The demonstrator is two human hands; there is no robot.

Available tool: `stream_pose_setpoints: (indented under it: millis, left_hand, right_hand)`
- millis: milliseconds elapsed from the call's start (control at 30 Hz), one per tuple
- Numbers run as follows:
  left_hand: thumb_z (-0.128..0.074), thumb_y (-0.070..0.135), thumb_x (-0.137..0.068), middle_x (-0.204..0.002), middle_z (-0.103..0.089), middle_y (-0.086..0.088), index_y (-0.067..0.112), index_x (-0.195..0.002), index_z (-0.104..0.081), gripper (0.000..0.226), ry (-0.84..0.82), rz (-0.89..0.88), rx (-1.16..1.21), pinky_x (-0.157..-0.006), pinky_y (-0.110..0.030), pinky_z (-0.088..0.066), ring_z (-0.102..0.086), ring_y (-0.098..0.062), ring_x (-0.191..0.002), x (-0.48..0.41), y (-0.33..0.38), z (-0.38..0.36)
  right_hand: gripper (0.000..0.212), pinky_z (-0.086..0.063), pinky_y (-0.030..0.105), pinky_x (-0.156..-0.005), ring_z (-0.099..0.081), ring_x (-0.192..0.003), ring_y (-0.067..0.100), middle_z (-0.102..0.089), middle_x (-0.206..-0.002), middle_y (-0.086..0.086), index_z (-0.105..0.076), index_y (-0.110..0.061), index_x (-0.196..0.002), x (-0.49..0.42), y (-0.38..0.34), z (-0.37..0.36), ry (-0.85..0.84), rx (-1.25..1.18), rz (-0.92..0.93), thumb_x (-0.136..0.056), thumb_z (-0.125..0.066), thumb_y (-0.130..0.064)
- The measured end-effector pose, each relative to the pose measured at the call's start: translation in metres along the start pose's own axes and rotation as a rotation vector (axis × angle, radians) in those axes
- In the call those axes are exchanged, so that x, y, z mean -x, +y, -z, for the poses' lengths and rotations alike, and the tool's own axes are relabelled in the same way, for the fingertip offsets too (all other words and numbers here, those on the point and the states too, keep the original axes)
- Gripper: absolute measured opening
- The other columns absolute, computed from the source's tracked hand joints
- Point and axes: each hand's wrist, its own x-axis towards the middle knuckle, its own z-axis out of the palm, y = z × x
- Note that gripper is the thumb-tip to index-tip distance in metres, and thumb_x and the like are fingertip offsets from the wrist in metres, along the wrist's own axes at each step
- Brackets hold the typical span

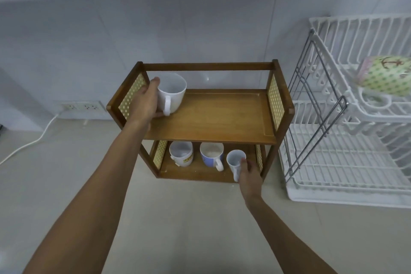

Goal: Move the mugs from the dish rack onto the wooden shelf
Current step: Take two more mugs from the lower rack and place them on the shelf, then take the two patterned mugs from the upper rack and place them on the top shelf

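Note:
A two-tier wooden shelf (213, 118) stands on the counter in the middle. My left hand (145, 101) grips a large white mug (174, 90) at the left end of the top tier. My right hand (249, 173) holds a small white mug (234, 161) at the right end of the bottom tier. On that tier also stand a white mug with a yellow label (181, 154) and a blue and white mug (211, 154). A green dotted mug (387, 78) lies on its side on the upper level of the white dish rack (347, 140) at the right.
The beige counter (66, 173) runs around the shelf. Wall sockets (80, 107) and a white cable (33, 140) are at the back left. A grey wire frame (311, 107) leans on the rack's left side. Cabinets hang overhead.

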Motion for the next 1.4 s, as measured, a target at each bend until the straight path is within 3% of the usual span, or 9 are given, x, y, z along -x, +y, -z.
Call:
stream_pose_setpoints:
  millis: [200,500,700,800,900,1033,1133,1300,1400]
  left_hand:
    - [-0.045,0.068,-0.091,-0.099,-0.069,0.002,0.029,-0.090,-0.062,0.042,0.062,0.081,-0.022,-0.092,-0.050,-0.059,-0.068,-0.027,-0.102,-0.020,0.005,0.000]
    - [-0.038,0.066,-0.098,-0.112,-0.066,-0.002,0.022,-0.114,-0.063,0.053,0.131,-0.050,-0.102,-0.096,-0.052,-0.056,-0.063,-0.023,-0.106,-0.016,-0.001,0.000]
    - [-0.040,0.059,-0.102,-0.125,-0.063,0.001,0.017,-0.138,-0.057,0.058,0.146,-0.261,-0.208,-0.071,-0.021,-0.043,-0.059,-0.017,-0.110,0.012,-0.003,0.000]
    - [-0.045,0.055,-0.102,-0.131,-0.060,0.009,0.021,-0.140,-0.053,0.052,0.158,-0.342,-0.196,-0.083,-0.019,-0.044,-0.056,-0.008,-0.116,0.040,-0.003,-0.002]
    - [-0.050,0.052,-0.100,-0.129,-0.052,0.022,0.025,-0.140,-0.051,0.048,0.258,-0.432,-0.183,-0.082,-0.003,-0.037,-0.050,0.015,-0.110,0.075,-0.003,-0.005]
    - [-0.052,0.051,-0.100,-0.148,-0.052,-0.001,0.019,-0.148,-0.045,0.058,0.293,-0.500,-0.257,-0.106,-0.029,-0.037,-0.045,-0.015,-0.136,0.120,-0.007,-0.024]
    - [-0.053,0.051,-0.100,-0.151,-0.049,-0.002,0.019,-0.151,-0.043,0.061,0.214,-0.535,-0.236,-0.110,-0.031,-0.036,-0.043,-0.016,-0.139,0.158,-0.002,-0.060]
    - [-0.051,0.056,-0.099,-0.149,-0.049,0.005,0.027,-0.149,-0.043,0.058,0.008,-0.636,-0.142,-0.104,-0.016,-0.033,-0.043,-0.006,-0.137,0.222,0.036,-0.150]
    - [-0.049,0.060,-0.099,-0.151,-0.048,0.004,0.028,-0.149,-0.044,0.060,-0.127,-0.739,-0.125,-0.109,-0.024,-0.035,-0.042,-0.010,-0.139,0.253,0.069,-0.200]
  right_hand:
    - [0.050,-0.048,0.043,-0.095,-0.063,-0.111,0.042,-0.071,-0.116,0.024,-0.069,-0.003,-0.121,-0.017,-0.002,-0.002,0.084,0.175,0.037,-0.109,-0.032,-0.034]
    - [0.050,-0.045,0.044,-0.099,-0.057,-0.123,0.045,-0.062,-0.134,0.027,-0.049,-0.003,-0.144,-0.022,-0.006,-0.006,0.063,0.206,0.007,-0.109,-0.030,-0.034]
    - [0.052,-0.047,0.042,-0.098,-0.058,-0.123,0.041,-0.062,-0.136,0.024,-0.041,-0.003,-0.149,-0.011,-0.008,0.003,-0.014,0.245,0.078,-0.108,-0.034,-0.034]
    - [0.054,-0.046,0.046,-0.107,-0.054,-0.132,0.036,-0.055,-0.146,0.016,-0.035,-0.009,-0.154,0.006,-0.011,0.014,-0.064,0.262,0.168,-0.107,-0.036,-0.036]
    - [0.058,-0.046,0.048,-0.109,-0.051,-0.137,0.030,-0.051,-0.151,0.011,-0.034,-0.010,-0.155,0.027,-0.018,0.035,-0.101,0.296,0.310,-0.106,-0.040,-0.041]
    - [0.056,-0.047,0.035,-0.109,-0.051,-0.136,0.016,-0.054,-0.149,-0.001,-0.038,-0.017,-0.154,0.052,-0.036,0.083,-0.155,0.319,0.496,-0.105,-0.044,-0.042]
    - [0.054,-0.045,0.030,-0.110,-0.049,-0.134,0.003,-0.051,-0.150,-0.013,-0.039,-0.028,-0.154,0.069,-0.055,0.131,-0.145,0.303,0.586,-0.103,-0.046,-0.048]
    - [0.051,-0.050,0.031,-0.106,-0.050,-0.133,-0.002,-0.055,-0.146,-0.017,-0.046,-0.028,-0.149,0.091,-0.096,0.232,-0.031,0.187,0.713,-0.101,-0.052,-0.044]
    - [0.049,-0.050,0.022,-0.102,-0.053,-0.131,-0.002,-0.057,-0.142,-0.020,-0.049,-0.028,-0.147,0.097,-0.124,0.289,0.094,0.175,0.798,-0.100,-0.055,-0.041]
